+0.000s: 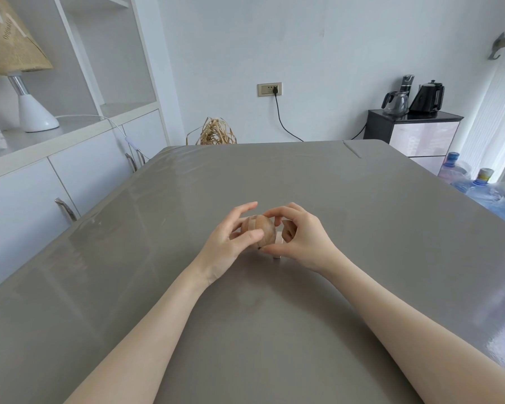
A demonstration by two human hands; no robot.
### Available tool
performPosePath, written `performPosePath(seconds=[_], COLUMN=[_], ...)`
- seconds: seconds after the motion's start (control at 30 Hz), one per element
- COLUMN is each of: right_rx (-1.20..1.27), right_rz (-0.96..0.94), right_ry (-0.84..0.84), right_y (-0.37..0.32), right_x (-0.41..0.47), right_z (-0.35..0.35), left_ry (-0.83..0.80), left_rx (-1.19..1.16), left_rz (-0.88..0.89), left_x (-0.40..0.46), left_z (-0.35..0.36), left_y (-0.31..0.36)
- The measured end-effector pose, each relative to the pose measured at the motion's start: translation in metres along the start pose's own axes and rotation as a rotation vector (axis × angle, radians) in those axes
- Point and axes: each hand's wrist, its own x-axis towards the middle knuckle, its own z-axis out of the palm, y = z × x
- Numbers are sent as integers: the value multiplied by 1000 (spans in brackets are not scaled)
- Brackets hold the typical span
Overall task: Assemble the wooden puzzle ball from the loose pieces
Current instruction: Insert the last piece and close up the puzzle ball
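Note:
A brown wooden puzzle ball [265,233], partly put together with slots showing on its left side, sits between both hands just above the grey table [274,176]. My left hand [231,243] holds it from the left, thumb across its front and fingers behind. My right hand [299,237] pinches it from the right, index finger curled over its top and thumb under it. A pale loose wooden piece [278,243] stands on the table beneath my right hand, mostly hidden by it.
White cabinets and a lamp [27,83] line the left side. A black side cabinet with kettles [414,100] and water bottles [461,176] stand at the right. A straw bundle [216,132] sits behind the table's far edge.

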Motion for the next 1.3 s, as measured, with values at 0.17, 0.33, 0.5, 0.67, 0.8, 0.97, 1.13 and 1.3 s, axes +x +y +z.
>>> performPosePath(seconds=[0.17,0.33,0.5,0.67,0.8,0.97,1.13,1.3], right_rx=[-7,-42,-53,80,249,449,495,555], right_rz=[-73,-99,-98,-27,67,250,346,399], right_ry=[27,18,0,7,74,85,-3,-61], right_y=[-1,1,2,-4,-6,-8,-11,-11], right_x=[-1,-1,-3,-4,-3,1,2,2], right_z=[0,1,1,0,-2,-4,-2,-3], left_ry=[62,93,175,244,263,255,246,241], left_rx=[42,77,123,162,162,180,214,248], left_rz=[-22,8,79,135,153,185,233,272], left_x=[2,0,1,1,0,-2,-4,-4], left_z=[0,0,1,0,1,5,6,8], left_y=[0,2,0,-1,1,2,3,3])
